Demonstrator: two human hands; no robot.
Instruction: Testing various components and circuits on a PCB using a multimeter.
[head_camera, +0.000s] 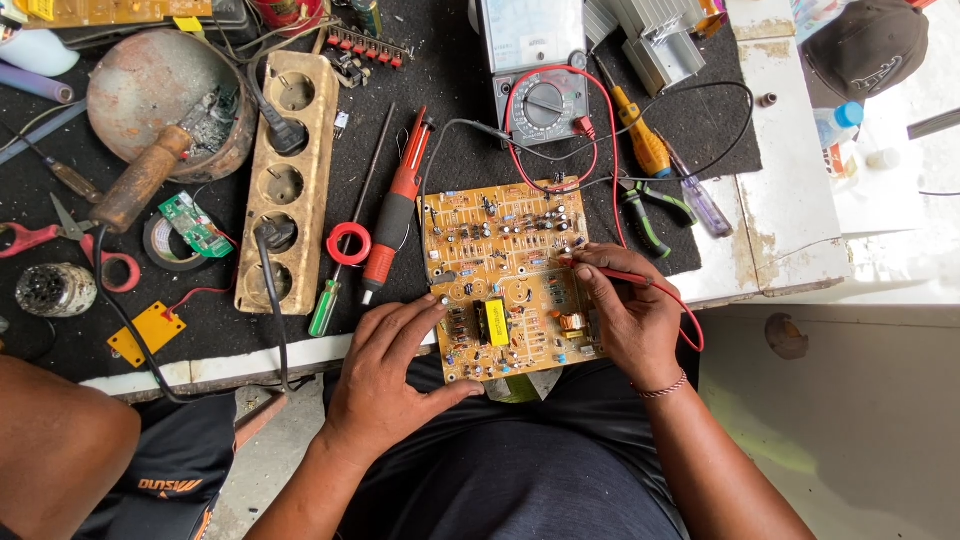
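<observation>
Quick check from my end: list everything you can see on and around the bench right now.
circuit board: 1, yellow-orange, bench front edge
test probe: 1, red, tip on the board
multimeter: 1, grey, behind the board
power strip: 1, tan, left of centre
soldering iron: 1, red, beside the strip
screwdriver: 1, yellow handle, right of meter
pliers: 1, green grips, right of board
scissors: 1, red, far left
cap: 1, dark, top right
left hand: steadies the board
right hand: holds the probe
</observation>
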